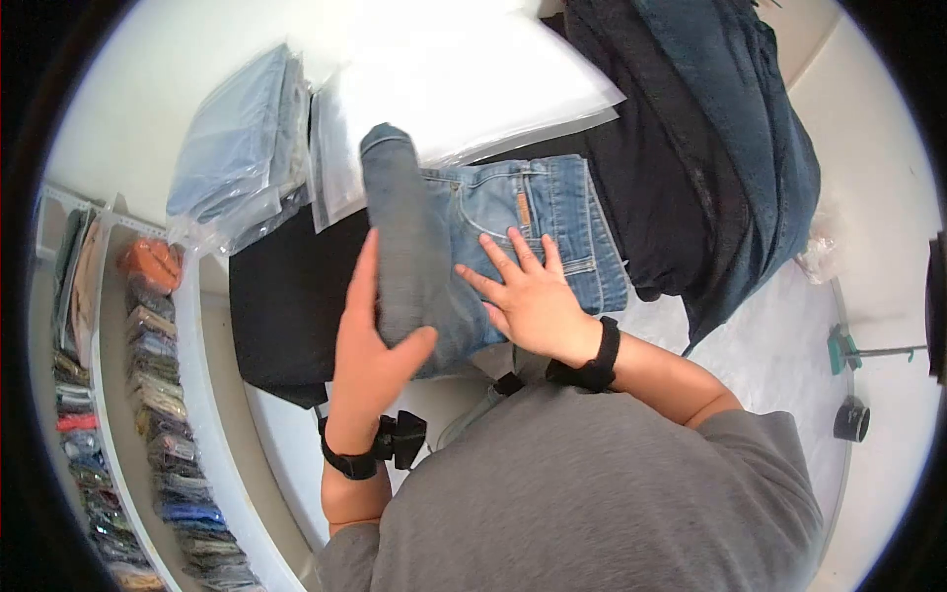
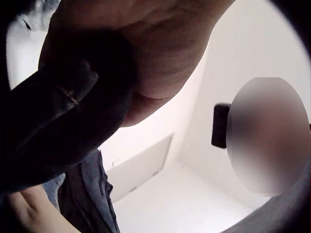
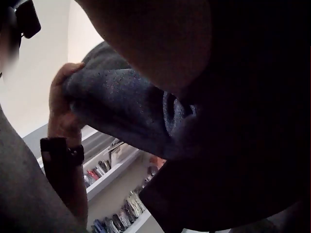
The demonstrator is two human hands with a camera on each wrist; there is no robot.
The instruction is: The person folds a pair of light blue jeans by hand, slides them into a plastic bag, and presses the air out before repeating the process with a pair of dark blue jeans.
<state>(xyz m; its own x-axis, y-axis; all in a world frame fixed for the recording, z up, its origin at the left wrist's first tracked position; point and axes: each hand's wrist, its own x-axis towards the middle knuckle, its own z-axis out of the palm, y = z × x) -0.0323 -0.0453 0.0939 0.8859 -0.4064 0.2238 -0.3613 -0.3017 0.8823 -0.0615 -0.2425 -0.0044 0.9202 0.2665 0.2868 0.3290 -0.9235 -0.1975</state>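
A pair of blue jeans (image 1: 572, 192) lies folded in front of me, its waistband to the right. My left hand (image 1: 370, 345) grips the folded leg end (image 1: 400, 237), which stands raised from the rest, with the thumb on the near side. In the right wrist view, that left hand (image 3: 63, 107) holds the thick fold of denim (image 3: 112, 97) at its edge. Fingers spread, my right hand (image 1: 538, 301) rests flat on the jeans below the front pocket. The left wrist view shows the dark underside of the denim (image 2: 53, 136) beside the palm.
Clear plastic bags (image 1: 473, 79) lie behind the jeans, and bagged folded garments (image 1: 237, 148) are stacked at back left. Dark jeans (image 1: 730, 128) are heaped at back right. A black surface (image 1: 291, 306) lies under the work. Shelves (image 1: 113, 345) of packed clothes stand at left.
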